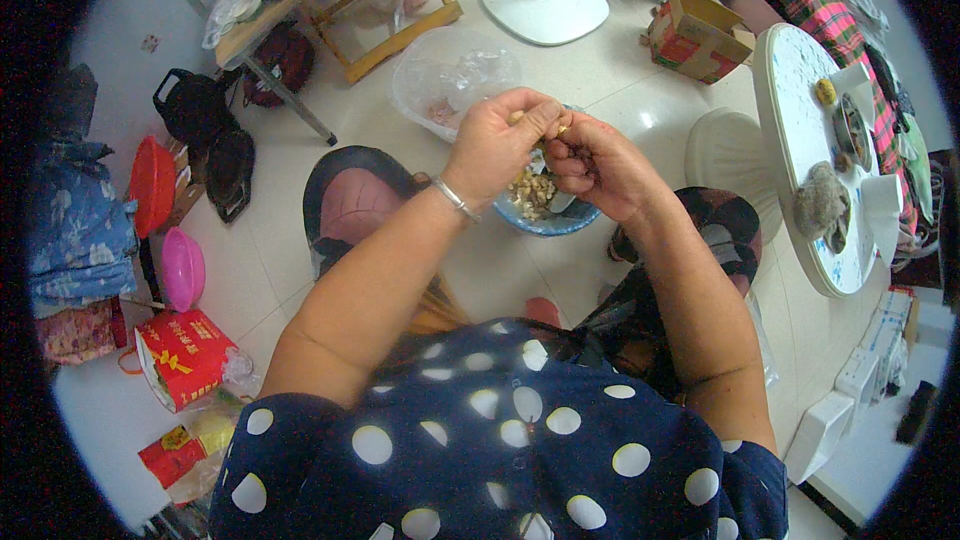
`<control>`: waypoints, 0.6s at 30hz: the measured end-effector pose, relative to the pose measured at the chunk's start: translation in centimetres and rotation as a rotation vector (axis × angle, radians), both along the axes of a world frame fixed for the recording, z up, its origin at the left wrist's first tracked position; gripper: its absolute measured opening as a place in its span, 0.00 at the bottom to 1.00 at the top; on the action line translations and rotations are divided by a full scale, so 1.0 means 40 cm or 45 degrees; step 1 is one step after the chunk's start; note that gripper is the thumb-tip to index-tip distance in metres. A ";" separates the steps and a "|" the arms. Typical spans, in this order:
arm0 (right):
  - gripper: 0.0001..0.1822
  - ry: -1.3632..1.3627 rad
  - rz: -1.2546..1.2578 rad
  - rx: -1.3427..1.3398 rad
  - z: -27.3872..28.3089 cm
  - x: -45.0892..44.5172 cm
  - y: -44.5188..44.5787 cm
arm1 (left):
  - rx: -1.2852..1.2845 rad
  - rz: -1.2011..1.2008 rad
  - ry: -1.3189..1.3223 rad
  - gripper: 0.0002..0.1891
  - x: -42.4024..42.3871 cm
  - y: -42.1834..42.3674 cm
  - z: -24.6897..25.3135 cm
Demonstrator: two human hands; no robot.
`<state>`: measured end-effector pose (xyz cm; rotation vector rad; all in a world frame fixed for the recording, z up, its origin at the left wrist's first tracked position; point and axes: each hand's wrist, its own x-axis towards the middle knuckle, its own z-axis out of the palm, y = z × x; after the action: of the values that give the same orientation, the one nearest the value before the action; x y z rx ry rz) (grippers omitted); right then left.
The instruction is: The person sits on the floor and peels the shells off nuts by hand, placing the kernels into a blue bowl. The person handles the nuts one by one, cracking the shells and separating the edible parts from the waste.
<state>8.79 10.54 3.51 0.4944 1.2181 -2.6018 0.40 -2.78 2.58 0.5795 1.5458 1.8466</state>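
My left hand (499,139) and my right hand (604,165) meet at the fingertips above a blue bowl (547,227). Both pinch a small pale yellowish piece of food (561,130), mostly hidden by the fingers. A silver bangle (453,199) circles my left wrist. Chopped pale and brown food pieces (531,193) lie in the bowl, with a light utensil or scrap among them that I cannot make out. Just beyond my left hand stands a translucent plastic basin (420,79) holding a clear bag and something pinkish.
A round white table (814,142) carrying cups and a grey cloth stands at the right. Farther off are an open cardboard box (694,37) and a white pedestal base (544,7). At the left are a wooden-topped table (232,52), a red basin (154,187) and a pink basin (184,270).
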 end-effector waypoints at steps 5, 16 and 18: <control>0.04 0.008 0.004 -0.072 -0.036 0.001 0.018 | -0.063 0.046 0.016 0.08 -0.003 0.003 0.002; 0.06 -0.138 0.079 0.217 -0.037 0.004 0.024 | -0.059 0.082 -0.083 0.10 -0.020 -0.005 0.015; 0.08 -0.132 0.082 0.309 -0.042 0.006 0.026 | -0.017 0.086 -0.117 0.10 -0.021 -0.004 0.011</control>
<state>9.02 11.57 1.81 0.6150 1.4963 -2.3556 -0.45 -2.96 3.03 0.4351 1.5333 1.8848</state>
